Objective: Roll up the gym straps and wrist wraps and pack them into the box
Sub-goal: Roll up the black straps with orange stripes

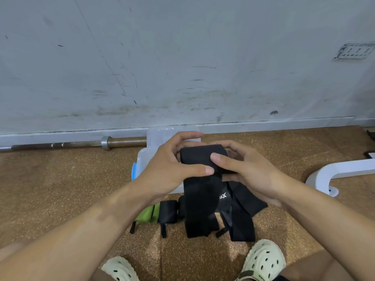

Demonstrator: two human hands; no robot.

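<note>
A scuffed grey wall (182, 57) rises behind the cork-brown floor (60, 189). A clear plastic box (142, 159) sits open there. Above it, the left hand (172, 169) and right hand (249, 171) both grip a wide black strap (200, 191), its top partly rolled, its tail hanging matte and limp.

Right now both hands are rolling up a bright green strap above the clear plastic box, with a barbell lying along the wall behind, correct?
Not quite. The head view shows the left hand and right hand rolling a black strap, not a green one. The clear plastic box and the barbell along the wall are as you say.
</note>
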